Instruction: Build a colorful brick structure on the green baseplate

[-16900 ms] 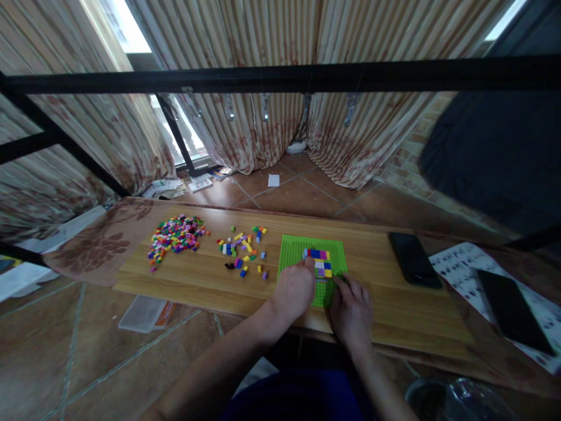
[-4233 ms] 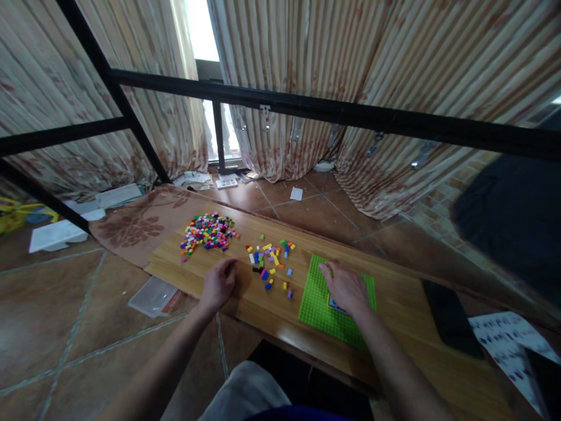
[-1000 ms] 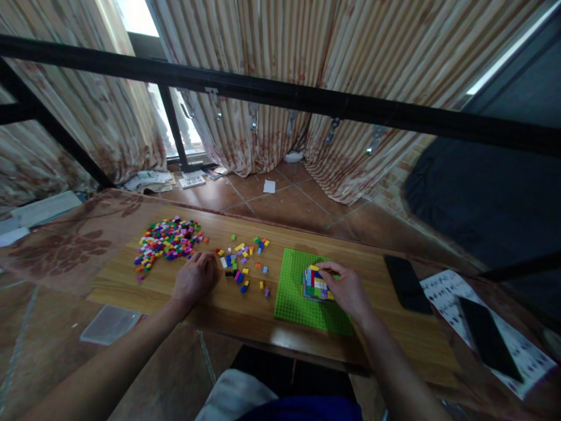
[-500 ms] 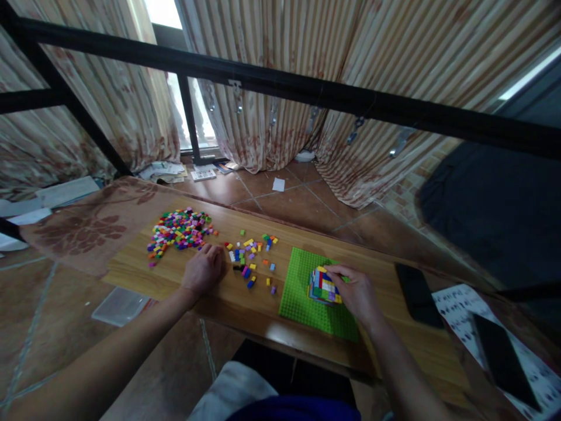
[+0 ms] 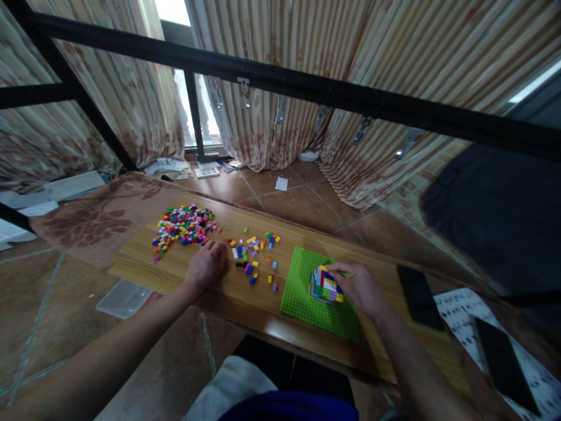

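Observation:
A small block built of colourful toy bricks point(image 5: 325, 286) stands on the green studded baseplate point(image 5: 294, 292). Bent over its far right corner, my right hand point(image 5: 362, 287) has thumb and fingers pinched at a yellow toy brick point(image 5: 323, 268) on the top edge. My left hand point(image 5: 207, 264) rests on the wooden table point(image 5: 258, 313) with its fingers curled in; anything inside them is hidden. It lies between a large heap of mixed bricks point(image 5: 186, 224) and a looser scatter of bricks point(image 5: 249, 253).
Right of the baseplate lies a dark phone point(image 5: 419, 296); beyond it, another dark device point(image 5: 504, 363) sits on a printed sheet point(image 5: 464, 307). A clear plastic box point(image 5: 124, 298) is below the table's left front edge. A black metal bar point(image 5: 280, 82) crosses behind the table.
The whole view has shifted slightly to the right. Both hands keep nearly the same places, the right one still pinching at the top corner of the brick block.

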Demonstrator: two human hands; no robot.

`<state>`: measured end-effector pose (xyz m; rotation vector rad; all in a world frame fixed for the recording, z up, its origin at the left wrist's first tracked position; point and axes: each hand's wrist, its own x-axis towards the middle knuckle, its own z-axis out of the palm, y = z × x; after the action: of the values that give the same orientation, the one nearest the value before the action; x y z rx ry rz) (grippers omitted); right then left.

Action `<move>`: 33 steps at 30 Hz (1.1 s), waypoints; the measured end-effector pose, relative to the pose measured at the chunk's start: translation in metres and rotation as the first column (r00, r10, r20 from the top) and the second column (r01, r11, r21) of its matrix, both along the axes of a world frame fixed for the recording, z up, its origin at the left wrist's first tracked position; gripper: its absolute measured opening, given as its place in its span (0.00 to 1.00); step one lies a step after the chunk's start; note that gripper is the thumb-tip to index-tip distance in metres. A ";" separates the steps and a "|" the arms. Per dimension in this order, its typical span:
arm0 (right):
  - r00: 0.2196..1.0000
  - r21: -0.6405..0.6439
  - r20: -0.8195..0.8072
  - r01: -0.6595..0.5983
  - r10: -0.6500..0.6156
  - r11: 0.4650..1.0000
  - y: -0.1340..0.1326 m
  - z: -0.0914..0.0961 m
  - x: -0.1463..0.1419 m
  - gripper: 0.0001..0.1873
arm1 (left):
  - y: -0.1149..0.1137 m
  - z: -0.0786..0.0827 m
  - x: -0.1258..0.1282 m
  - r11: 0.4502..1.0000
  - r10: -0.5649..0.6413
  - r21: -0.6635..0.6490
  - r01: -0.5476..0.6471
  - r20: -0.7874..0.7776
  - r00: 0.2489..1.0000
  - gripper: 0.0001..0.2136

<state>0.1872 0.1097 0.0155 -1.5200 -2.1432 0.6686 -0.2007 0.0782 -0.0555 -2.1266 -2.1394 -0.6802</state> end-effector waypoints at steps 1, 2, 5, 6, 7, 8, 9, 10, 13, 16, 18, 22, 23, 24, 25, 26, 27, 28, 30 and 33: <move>0.999 0.002 0.033 -0.021 0.021 1.000 0.001 0.003 -0.001 0.13 | 0.000 0.000 0.000 1.000 0.000 0.002 0.000 -0.001 1.000 0.13; 0.997 0.009 0.059 -0.041 0.040 0.999 0.002 0.006 -0.001 0.13 | 0.000 0.000 0.000 1.000 0.001 0.004 -0.001 -0.002 1.000 0.13; 0.992 0.023 0.099 -0.084 0.081 0.996 0.004 0.011 -0.001 0.13 | 0.000 0.000 0.000 1.000 0.007 -0.002 -0.007 -0.013 1.000 0.13; 0.990 0.024 0.108 -0.088 0.085 0.996 0.004 0.011 -0.002 0.13 | 0.000 0.001 0.000 1.000 0.007 -0.006 -0.008 -0.017 1.000 0.13; 0.989 0.026 0.118 -0.091 0.087 0.995 0.004 0.012 -0.002 0.13 | 0.000 0.001 0.000 1.000 0.007 -0.011 -0.007 -0.020 1.000 0.14; 0.988 0.033 0.128 -0.095 0.090 0.995 0.004 0.011 -0.002 0.13 | 0.000 0.001 0.001 1.000 0.008 -0.017 -0.008 -0.022 1.000 0.14; 0.986 0.043 0.136 -0.100 0.093 0.994 0.004 0.011 -0.002 0.14 | 0.000 0.001 0.001 1.000 0.011 -0.021 -0.012 -0.023 1.000 0.14; 0.985 0.056 0.142 -0.105 0.096 0.993 0.003 0.011 -0.001 0.14 | 0.000 0.001 0.001 1.000 0.014 -0.025 -0.015 -0.024 1.000 0.14; 0.985 0.084 0.136 -0.118 0.106 0.990 0.004 0.012 -0.001 0.14 | 0.000 0.001 0.000 1.000 0.014 -0.026 -0.014 -0.019 1.000 0.14; 0.983 0.067 0.131 -0.137 0.127 0.988 0.008 0.016 -0.003 0.14 | 0.000 0.001 0.001 1.000 0.011 -0.023 -0.012 -0.011 1.000 0.14; 0.978 0.050 0.134 -0.171 0.163 0.984 0.011 0.019 -0.006 0.13 | 0.000 0.001 0.001 1.000 0.017 -0.024 -0.017 -0.009 1.000 0.14; 0.977 0.053 0.101 -0.195 0.189 0.979 0.009 0.014 -0.013 0.13 | -0.001 0.003 0.002 0.999 0.024 -0.037 -0.024 -0.008 1.000 0.13; 0.983 0.049 0.075 -0.169 0.165 0.984 0.007 0.010 -0.013 0.14 | -0.001 0.003 0.002 0.999 0.020 -0.042 -0.021 -0.009 1.000 0.13; 0.990 0.039 0.042 -0.135 0.133 0.990 0.004 0.007 -0.013 0.15 | -0.001 0.003 0.002 0.999 0.016 -0.047 -0.017 -0.011 1.000 0.12; 0.995 0.024 0.007 -0.100 0.100 0.995 0.002 0.004 -0.013 0.15 | -0.001 0.004 0.002 0.999 0.011 -0.049 -0.011 -0.014 1.000 0.12; 0.997 0.007 -0.029 -0.069 0.069 0.998 0.001 0.001 -0.012 0.15 | 0.000 0.004 0.002 0.999 0.006 -0.050 -0.007 -0.016 1.000 0.12; 0.997 -0.008 -0.069 -0.039 0.039 0.999 0.000 -0.002 -0.010 0.15 | 0.000 0.004 0.002 0.999 0.002 -0.050 -0.003 -0.018 1.000 0.12; 0.994 -0.021 -0.113 -0.008 0.005 1.000 -0.001 -0.003 -0.009 0.15 | 0.000 0.003 0.002 0.999 -0.001 -0.048 0.000 -0.018 1.000 0.12; 0.976 -0.028 -0.204 0.068 -0.072 0.997 -0.001 -0.004 -0.006 0.14 | 0.000 0.003 0.002 0.999 -0.005 -0.039 0.004 -0.014 1.000 0.13; 0.945 -0.003 -0.280 0.173 -0.167 0.985 -0.005 -0.002 -0.002 0.15 | -0.001 0.003 0.002 1.000 0.002 -0.028 -0.002 0.000 1.000 0.13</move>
<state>0.1849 0.1051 0.0131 -1.4806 -1.7821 0.7479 -0.1983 0.0774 -0.0526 -2.1381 -2.1627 -0.6539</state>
